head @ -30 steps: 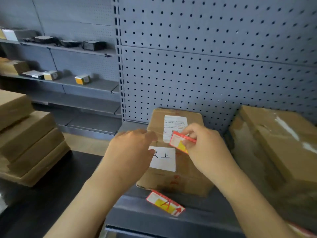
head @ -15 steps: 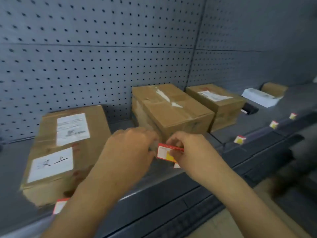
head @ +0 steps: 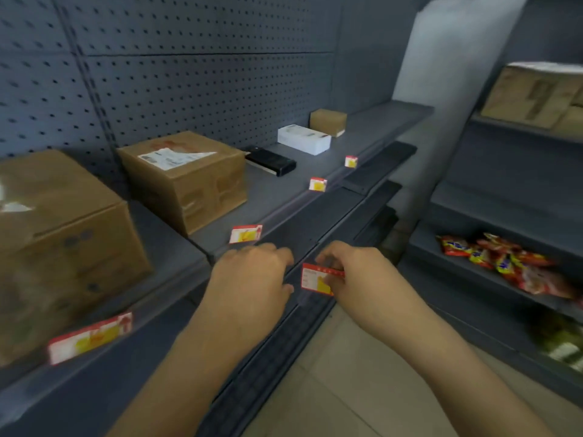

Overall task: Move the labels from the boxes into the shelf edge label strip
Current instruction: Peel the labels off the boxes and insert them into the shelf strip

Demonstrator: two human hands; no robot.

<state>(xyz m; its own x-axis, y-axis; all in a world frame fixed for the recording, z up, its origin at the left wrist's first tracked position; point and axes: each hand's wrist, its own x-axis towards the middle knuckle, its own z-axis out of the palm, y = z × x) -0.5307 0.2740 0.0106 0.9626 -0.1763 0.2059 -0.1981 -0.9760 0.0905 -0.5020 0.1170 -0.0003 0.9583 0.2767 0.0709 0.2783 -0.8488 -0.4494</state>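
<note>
Right hand [head: 353, 272] grip pinches label [head: 317, 279] by its right end, card upright, face toward camera. Left hand [head: 252, 275] just left of the grip, fingers curled down loosely, holding nothing, tips near label's left edge but contact unclear. Label sits off the shelf, below and in front of the strip [head: 303, 212].

Step in hand, my read: seat label in strip. Do it well: keep label level, line bottom edge w/ the channel, slide in rather than push flat, use left fingers to steady the free end so card doesn't bow.

Around: up-left of grip one seated label [head: 245, 234], two more farther along up-right, another far left low. Boxes [head: 186, 178] up-left on shelf, behind strip, not in the way. Snack packs [head: 504, 263] right of grip on next unit, well apart. Nothing blocks strip near grip; motion blur, so exact empty slot unclear.
</note>
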